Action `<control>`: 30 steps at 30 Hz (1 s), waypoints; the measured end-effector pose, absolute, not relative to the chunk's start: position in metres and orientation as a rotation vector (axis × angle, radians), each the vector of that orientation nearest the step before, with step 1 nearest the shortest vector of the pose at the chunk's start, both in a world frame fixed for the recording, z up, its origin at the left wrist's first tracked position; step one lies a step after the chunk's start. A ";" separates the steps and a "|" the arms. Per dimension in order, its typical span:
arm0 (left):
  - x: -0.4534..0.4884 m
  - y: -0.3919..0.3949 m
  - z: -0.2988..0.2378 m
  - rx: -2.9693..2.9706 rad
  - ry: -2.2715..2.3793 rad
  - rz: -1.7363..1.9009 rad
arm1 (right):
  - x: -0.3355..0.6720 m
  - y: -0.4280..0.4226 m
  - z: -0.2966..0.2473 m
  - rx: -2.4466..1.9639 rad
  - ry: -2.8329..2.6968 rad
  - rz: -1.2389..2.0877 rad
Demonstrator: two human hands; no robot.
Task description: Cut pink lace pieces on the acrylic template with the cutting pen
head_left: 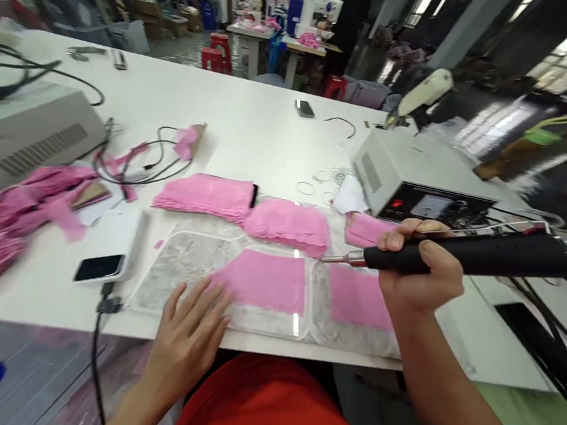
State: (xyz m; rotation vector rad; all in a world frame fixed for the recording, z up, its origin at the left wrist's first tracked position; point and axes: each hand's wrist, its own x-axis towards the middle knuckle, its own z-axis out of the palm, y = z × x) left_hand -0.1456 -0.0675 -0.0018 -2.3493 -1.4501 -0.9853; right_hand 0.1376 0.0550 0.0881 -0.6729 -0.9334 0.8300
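My left hand (190,335) lies flat with fingers spread on a clear scratched work plate (188,258), its fingertips touching the left edge of a pink fabric piece (267,281). My right hand (419,269) is wrapped round a black pen-like hot tool (473,258) with a metal tip that points left, just above the fabric's right edge. A second pink piece (357,299) lies under that hand. Two stacks of pink pieces (204,197) (287,225) sit behind the plate.
A grey control box (411,180) with a red button stands at right, its cables trailing to the tool. A phone on a white pad (101,267) lies at left, beside heaped pink fabric (17,205) and another grey box (16,141). A person works far behind.
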 end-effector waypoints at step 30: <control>0.008 0.001 0.004 -2.886 -1.175 -0.580 | 0.183 0.064 0.046 -0.740 -0.872 0.865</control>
